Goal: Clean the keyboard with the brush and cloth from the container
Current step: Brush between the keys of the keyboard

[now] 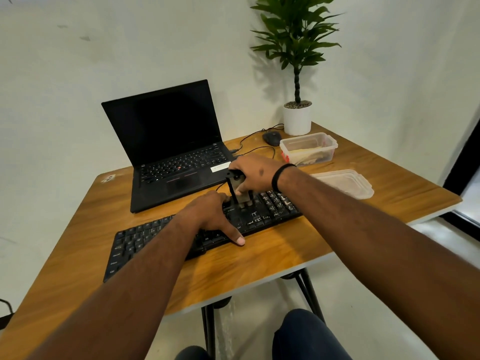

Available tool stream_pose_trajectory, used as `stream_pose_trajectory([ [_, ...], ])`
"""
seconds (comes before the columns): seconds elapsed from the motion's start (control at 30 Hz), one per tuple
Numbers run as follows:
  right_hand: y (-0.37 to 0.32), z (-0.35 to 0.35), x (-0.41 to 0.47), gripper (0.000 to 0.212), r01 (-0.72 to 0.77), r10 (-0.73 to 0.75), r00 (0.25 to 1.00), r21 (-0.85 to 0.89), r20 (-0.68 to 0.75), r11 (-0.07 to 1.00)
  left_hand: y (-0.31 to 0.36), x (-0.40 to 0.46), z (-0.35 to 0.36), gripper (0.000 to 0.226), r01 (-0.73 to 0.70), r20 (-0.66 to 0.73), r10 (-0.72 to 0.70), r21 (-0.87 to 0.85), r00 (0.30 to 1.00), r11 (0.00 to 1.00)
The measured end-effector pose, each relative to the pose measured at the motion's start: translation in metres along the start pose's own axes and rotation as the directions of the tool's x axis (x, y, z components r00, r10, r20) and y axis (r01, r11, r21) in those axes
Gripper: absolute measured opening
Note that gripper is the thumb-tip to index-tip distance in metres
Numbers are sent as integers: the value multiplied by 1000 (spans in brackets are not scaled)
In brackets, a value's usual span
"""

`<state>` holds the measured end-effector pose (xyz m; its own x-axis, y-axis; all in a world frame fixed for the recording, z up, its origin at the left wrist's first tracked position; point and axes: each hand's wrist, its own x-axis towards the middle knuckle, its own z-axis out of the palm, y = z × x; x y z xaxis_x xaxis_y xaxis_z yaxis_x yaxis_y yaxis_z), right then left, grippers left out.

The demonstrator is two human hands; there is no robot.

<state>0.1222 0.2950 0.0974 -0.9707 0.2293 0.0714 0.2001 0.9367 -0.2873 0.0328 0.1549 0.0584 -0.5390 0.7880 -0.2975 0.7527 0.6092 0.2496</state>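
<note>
Brush: the right hand (255,175) grips the brush (240,190) by its dark handle, bristles down on the keys right of the middle.
Keyboard: the keyboard (145,237) lies at the near edge of the table (285,253); the left hand (210,216) rests on it, fingers spread flat, holding nothing.
Container: the container (309,149) stands open behind, its lid (345,181) beside it.
Cloth: something pale, likely the cloth (306,154), lies inside.
Progress: brushing appears underway; wiping seems left, 1 of 2 steps.

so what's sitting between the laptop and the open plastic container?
In the head view, only bare tabletop crossed by black cables lies between the laptop and the container. The mouse sits just behind that gap.
</note>
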Motion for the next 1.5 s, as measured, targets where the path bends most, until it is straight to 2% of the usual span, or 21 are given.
stream_pose_trajectory([
  [0.13, 3, -8, 0, 23, 0, -4, 996, -53, -89, 999, 2, -1, -1, 133, 5, 6, -5, 0, 1000, 1000],
  [0.2, 4, -16, -3, 24, -11, 11, 1000, -14, -10, 1000, 0, -1, 0, 134, 7, 5, -7, -12, 1000, 1000],
  [0.27, 4, -21, -9, 26, -56, 47, 989, 65, 138, 996, -1, 1, 0, 136, 6, 2, -6, -6, 1000, 1000],
  [0.33, 6, -18, -10, 27, -80, 60, 983, 107, 174, 991, -2, 1, 0, 137, 4, 6, -4, 8, 1000, 1000],
  [0.57, 9, -9, -5, 24, -29, 27, 994, -21, -110, 999, -2, 2, 0, 136, 3, 2, -3, 3, 1000, 1000],
  [0.67, 6, -10, -14, 22, -28, 22, 999, 210, 30, 977, -3, 3, 0, 137, -2, -1, 2, 21, 1000, 1000],
  [0.73, 5, -6, -15, 21, -44, 37, 999, 200, 39, 979, -4, 3, 0, 137, -2, 3, 2, 24, 1000, 1000],
  [0.87, 5, 1, -14, 24, -91, 100, 980, 56, -173, 994, -3, 3, 0, 138, -1, 1, 1, 22, 1000, 1000],
  [0.93, 4, 3, -19, 25, -100, 123, 952, 96, -282, 990, -3, 2, 0, 137, 0, -3, 0, 18, 1000, 1000],
  [1.0, 0, 3, -26, 28, -65, 141, 924, 219, -354, 974, -3, 2, 0, 137, 1, -1, -1, 13, 1000, 1000],
  [1.1, -10, 6, -39, 29, -16, 139, 931, 343, -336, 939, -5, 3, 0, 137, -11, 9, 11, -7, 1000, 1000],
  [1.2, -16, 19, -45, 25, 0, 111, 926, 294, -360, 956, -7, 5, 1, 145, -30, 1, 30, -16, 1000, 999],
  [1.27, -15, 28, -47, 22, -8, 108, 930, 275, -350, 961, -6, 3, 1, 137, -23, -3, 23, -19, 1000, 1000],
  [1.33, -11, 29, -49, 25, -24, 98, 962, 277, -256, 961, -6, 4, 2, 124, -12, -4, 12, -31, 1000, 999],
  [1.4, -9, 25, -51, 28, -22, 72, 983, 280, -169, 960, -5, 4, 2, 124, -3, 2, 3, -34, 1000, 999],
  [1.43, -8, 24, -51, 27, -3, 55, 982, 273, -183, 962, -6, 4, 1, 128, -1, 1, 2, -37, 1000, 999],
  [1.5, -8, 26, -51, 23, 25, 47, 953, 230, -300, 973, -6, 5, 1, 136, -10, 1, 11, -28, 1000, 1000],
])
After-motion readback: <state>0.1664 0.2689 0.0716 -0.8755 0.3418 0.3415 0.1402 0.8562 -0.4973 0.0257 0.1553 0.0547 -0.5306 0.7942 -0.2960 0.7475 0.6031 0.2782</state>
